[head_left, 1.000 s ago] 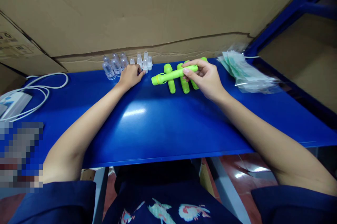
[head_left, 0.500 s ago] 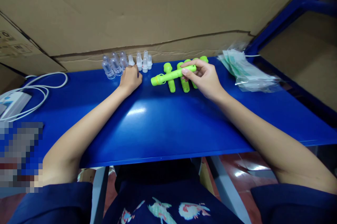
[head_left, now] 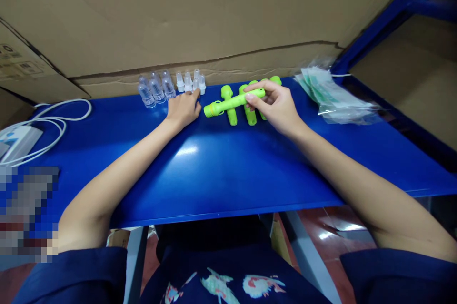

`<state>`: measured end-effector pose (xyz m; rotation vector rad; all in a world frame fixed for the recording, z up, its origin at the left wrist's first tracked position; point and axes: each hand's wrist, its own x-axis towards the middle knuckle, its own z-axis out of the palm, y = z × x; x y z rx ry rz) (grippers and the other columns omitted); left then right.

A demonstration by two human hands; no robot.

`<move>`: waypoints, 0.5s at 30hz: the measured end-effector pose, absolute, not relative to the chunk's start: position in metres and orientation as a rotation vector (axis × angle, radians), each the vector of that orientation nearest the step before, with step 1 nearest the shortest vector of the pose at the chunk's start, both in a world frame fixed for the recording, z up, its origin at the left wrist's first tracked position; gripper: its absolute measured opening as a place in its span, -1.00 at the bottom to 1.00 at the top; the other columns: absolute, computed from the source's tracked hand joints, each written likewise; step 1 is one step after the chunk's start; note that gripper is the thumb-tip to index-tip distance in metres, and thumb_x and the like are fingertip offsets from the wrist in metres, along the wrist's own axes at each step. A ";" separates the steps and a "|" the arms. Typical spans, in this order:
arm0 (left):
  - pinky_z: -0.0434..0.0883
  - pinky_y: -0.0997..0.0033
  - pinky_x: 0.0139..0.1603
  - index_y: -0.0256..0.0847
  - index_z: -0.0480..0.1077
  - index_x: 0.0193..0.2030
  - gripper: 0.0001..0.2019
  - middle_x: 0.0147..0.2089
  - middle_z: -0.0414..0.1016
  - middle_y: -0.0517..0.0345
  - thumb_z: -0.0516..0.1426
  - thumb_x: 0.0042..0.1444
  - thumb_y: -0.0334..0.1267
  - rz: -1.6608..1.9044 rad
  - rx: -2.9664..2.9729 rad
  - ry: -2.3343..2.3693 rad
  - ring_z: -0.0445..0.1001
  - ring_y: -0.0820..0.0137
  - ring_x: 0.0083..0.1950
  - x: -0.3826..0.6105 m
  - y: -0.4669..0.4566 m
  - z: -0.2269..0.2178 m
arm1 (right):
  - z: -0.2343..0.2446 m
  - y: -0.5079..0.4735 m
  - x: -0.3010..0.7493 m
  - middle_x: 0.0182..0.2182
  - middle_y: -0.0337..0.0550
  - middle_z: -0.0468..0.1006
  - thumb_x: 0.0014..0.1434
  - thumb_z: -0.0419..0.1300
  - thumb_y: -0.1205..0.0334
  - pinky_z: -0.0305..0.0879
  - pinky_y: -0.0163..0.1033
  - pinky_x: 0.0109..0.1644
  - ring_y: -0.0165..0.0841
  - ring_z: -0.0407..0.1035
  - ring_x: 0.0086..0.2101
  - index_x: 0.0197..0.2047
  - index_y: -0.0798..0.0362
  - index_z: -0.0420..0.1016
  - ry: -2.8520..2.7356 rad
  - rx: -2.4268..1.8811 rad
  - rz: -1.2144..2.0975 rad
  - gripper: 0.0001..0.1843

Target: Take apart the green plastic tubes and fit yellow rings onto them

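Observation:
My right hand pinches a bright lime-green tube-shaped tool near its narrow end. The tool lies nearly level in the air, its wider ringed head pointing left. My left hand rests low over the table by a cluster of small clear caps with white bases. Its index finger reaches forward to the front cap and seems to touch it, with the thumb apart. Behind the held tool lie several similar green pieces, partly covered by my right hand.
Larger clear plastic caps stand in rows left of the white-based ones. Clear bags with green print lie at the right. A white cable coils at the left on the blue table. A cardboard wall rises behind.
My left hand has shifted right along the white-based caps, and its index finger now stretches forward. My right hand keeps the green tool almost in the same place.

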<state>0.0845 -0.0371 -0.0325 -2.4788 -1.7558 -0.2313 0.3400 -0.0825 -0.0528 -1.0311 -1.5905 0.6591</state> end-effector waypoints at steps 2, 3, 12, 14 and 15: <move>0.58 -0.04 0.05 -0.23 0.44 0.32 -0.57 0.23 0.61 -0.19 0.00 0.40 -0.24 -0.208 -2.501 -1.718 0.62 -0.16 0.19 0.086 -0.034 -0.034 | -0.052 -0.083 0.340 -0.27 -0.11 0.65 0.08 0.41 -0.49 0.63 0.02 -0.17 -0.23 0.58 -0.33 -0.12 -0.11 0.60 -1.595 -1.036 0.659 -0.37; 0.59 -0.04 0.06 -0.26 0.44 0.31 -0.57 0.25 0.60 -0.20 0.00 0.40 -0.24 -0.213 -2.504 -1.724 0.62 -0.17 0.20 0.087 -0.032 -0.035 | -0.052 -0.083 0.340 -0.27 -0.11 0.65 0.08 0.41 -0.48 0.63 0.03 -0.16 -0.22 0.58 -0.32 -0.12 -0.11 0.60 -1.598 -1.037 0.659 -0.37; 0.59 -0.19 0.08 -0.31 0.38 0.39 -0.52 0.27 0.59 -0.31 0.00 0.40 -0.26 -0.206 -2.511 -1.732 0.62 -0.27 0.21 0.082 -0.019 -0.039 | -0.051 -0.083 0.342 -0.27 -0.11 0.66 0.10 0.41 -0.46 0.64 0.03 -0.16 -0.22 0.59 -0.32 -0.12 -0.11 0.60 -1.599 -1.038 0.647 -0.39; 0.59 -0.22 0.09 -0.34 0.40 0.37 -0.52 0.25 0.60 -0.34 0.01 0.41 -0.24 -0.199 -2.492 -1.766 0.62 -0.29 0.21 0.082 -0.019 -0.039 | -0.053 -0.082 0.343 -0.26 -0.11 0.66 0.12 0.41 -0.45 0.64 0.04 -0.15 -0.22 0.59 -0.32 -0.10 -0.11 0.60 -1.604 -1.051 0.636 -0.40; 0.58 -0.23 0.10 -0.36 0.42 0.36 -0.53 0.24 0.61 -0.36 0.01 0.41 -0.23 -0.197 -2.485 -1.789 0.61 -0.30 0.21 0.081 -0.020 -0.040 | -0.055 -0.081 0.343 -0.25 -0.11 0.65 0.13 0.41 -0.45 0.64 0.04 -0.15 -0.21 0.59 -0.32 -0.09 -0.11 0.60 -1.606 -1.058 0.627 -0.41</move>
